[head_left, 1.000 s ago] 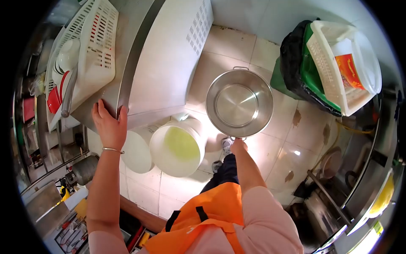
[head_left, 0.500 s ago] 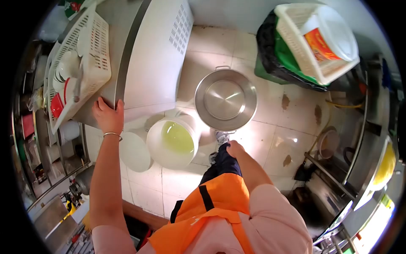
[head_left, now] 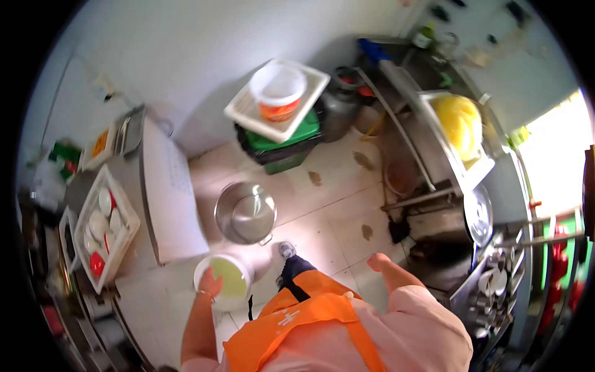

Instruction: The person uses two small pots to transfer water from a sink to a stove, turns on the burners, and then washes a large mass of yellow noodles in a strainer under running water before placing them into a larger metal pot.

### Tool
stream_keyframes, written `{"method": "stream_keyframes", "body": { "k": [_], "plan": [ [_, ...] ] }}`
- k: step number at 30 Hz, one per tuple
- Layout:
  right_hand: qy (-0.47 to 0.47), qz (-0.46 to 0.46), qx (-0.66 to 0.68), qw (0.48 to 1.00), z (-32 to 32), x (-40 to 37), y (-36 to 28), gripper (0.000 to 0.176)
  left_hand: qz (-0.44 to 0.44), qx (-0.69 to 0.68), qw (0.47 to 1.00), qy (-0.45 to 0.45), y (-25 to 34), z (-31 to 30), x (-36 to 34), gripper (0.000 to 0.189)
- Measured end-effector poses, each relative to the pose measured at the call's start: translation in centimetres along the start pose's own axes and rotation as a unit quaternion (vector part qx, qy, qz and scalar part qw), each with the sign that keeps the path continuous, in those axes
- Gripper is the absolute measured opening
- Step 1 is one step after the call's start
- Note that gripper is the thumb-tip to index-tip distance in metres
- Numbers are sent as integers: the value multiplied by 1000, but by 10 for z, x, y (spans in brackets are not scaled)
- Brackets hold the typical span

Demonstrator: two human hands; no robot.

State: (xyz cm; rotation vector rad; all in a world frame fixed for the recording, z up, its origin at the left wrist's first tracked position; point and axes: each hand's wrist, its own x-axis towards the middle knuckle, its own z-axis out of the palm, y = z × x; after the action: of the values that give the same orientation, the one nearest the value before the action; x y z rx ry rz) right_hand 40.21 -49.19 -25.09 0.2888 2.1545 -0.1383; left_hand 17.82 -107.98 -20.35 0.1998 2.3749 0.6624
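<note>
My left hand (head_left: 211, 283) is over the near-left part of a white bucket (head_left: 249, 273) that holds yellow-green liquid. Its fingers are spread and nothing is in them. Beyond the bucket a round steel pot (head_left: 245, 212) stands on the tiled floor, and only its shiny inside shows. Off to the right, my right hand (head_left: 377, 261) hangs above the floor with its fingers curled. What it holds, if anything, is too small to make out.
A green bin (head_left: 285, 162) with a white basket (head_left: 238, 110) and tub (head_left: 277, 84) on top stands by the wall. A white crate (head_left: 127, 239) of dishes sits on the left counter. Metal shelves (head_left: 403, 124) line the right, with a yellow bundle (head_left: 458, 127).
The view has swung right. My left hand has left the counter edge and is now over the bucket. My right hand has moved away from my leg, out to the right.
</note>
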Motion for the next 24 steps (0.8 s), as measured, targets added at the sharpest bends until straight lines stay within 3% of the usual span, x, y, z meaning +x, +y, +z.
{"method": "stream_keyframes", "body": {
  "k": [2,3,4,5,6,8,10,11,12,13,14,15,17,19,20,22,24],
  "plan": [
    [9,59,90,994,-27,-37,15,30,28,3,998,-48,47,32,17,56],
    [67,85,167,980,-38,-37,10,31,28,3,998,-48,59,33,13,56],
    [129,119,248,953,-46,-40,18,32,82,5,996,-42,82,31,22,54],
    [190,117,289,931,-45,-35,58,30,141,16,989,-31,129,35,32,51],
    [237,113,313,913,-52,-28,64,29,142,14,989,-33,141,28,33,51],
    [355,141,491,783,-101,-38,116,27,124,-55,990,-51,212,24,55,48],
    [378,152,515,754,-134,-57,137,25,150,-33,987,-37,232,28,66,46],
    [417,131,559,705,-157,-48,179,25,153,-55,985,-52,279,34,96,44],
    [439,114,588,670,-171,-70,186,25,138,-95,983,-76,291,36,86,42],
    [458,119,590,654,-190,-79,200,25,119,-116,982,-95,318,33,92,39],
    [466,117,601,639,-206,-62,258,25,104,-122,981,-107,348,60,139,37],
    [489,101,578,645,-209,-71,264,25,76,-192,970,-130,343,69,146,36],
    [512,80,582,627,-229,-66,332,25,48,-237,958,-157,413,87,180,35],
    [505,102,599,613,-234,-62,353,26,145,-120,974,-126,471,92,184,33],
    [501,109,624,590,-248,-62,401,26,144,-109,974,-135,533,101,199,33],
    [486,132,622,600,-259,-70,411,27,209,-63,968,-127,576,94,205,34],
    [526,122,604,586,-266,-61,444,25,215,-36,969,-116,626,93,218,33]
  ]
}}
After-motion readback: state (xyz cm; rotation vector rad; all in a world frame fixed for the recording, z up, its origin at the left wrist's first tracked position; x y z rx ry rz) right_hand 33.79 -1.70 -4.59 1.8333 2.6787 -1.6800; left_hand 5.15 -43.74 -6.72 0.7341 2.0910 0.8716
